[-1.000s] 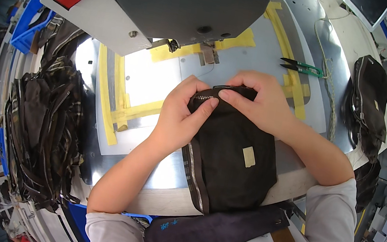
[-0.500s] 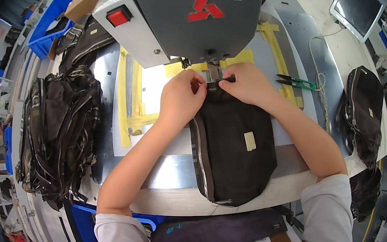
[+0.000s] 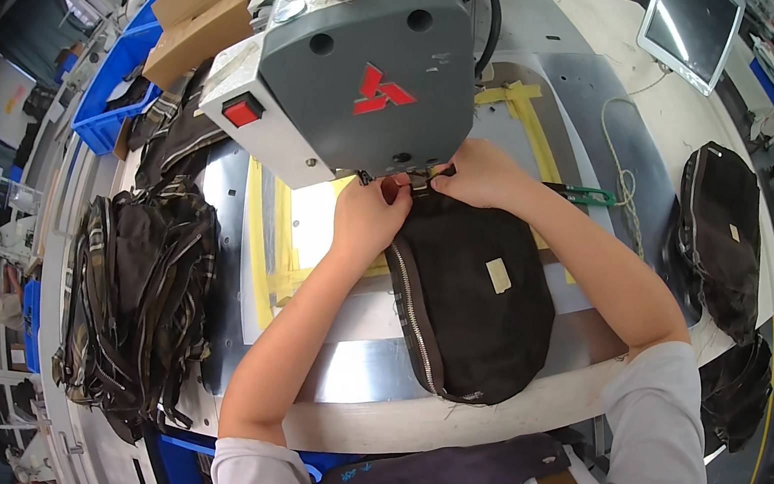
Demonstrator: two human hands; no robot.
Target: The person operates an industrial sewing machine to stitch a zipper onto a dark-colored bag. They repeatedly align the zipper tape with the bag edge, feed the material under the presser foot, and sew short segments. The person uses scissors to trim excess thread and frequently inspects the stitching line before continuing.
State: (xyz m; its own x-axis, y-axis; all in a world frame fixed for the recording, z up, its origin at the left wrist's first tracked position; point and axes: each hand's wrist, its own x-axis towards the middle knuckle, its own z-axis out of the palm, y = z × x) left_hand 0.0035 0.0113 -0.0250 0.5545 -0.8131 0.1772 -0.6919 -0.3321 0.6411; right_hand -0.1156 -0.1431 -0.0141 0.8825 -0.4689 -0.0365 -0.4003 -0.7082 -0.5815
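Note:
A dark fabric bag piece (image 3: 458, 304) with a long zipper down its left side and a small cream label lies flat in front of me. Its far end reaches under the head of a grey and white sewing machine (image 3: 374, 68). My left hand (image 3: 374, 210) pinches the left corner of that far end, thumb and forefinger together. At the right corner my right hand (image 3: 478, 176) grips the edge, fingers closed close to the machine's needle area. The machine head partly covers the fingertips and the very edge of the fabric.
A heap of dark zippered bag pieces (image 3: 141, 294) hangs at the left. Green-handled thread snips (image 3: 582, 195) lie right of my right hand. Another dark bag (image 3: 721, 229) lies at the right, below a screen (image 3: 689, 31). A cardboard box (image 3: 204, 21) and blue bin (image 3: 108, 117) stand far left.
The view has tilted up, showing more of the machine's top. Both hands keep their grip on the bag piece's far edge, which now sits closer under the machine head.

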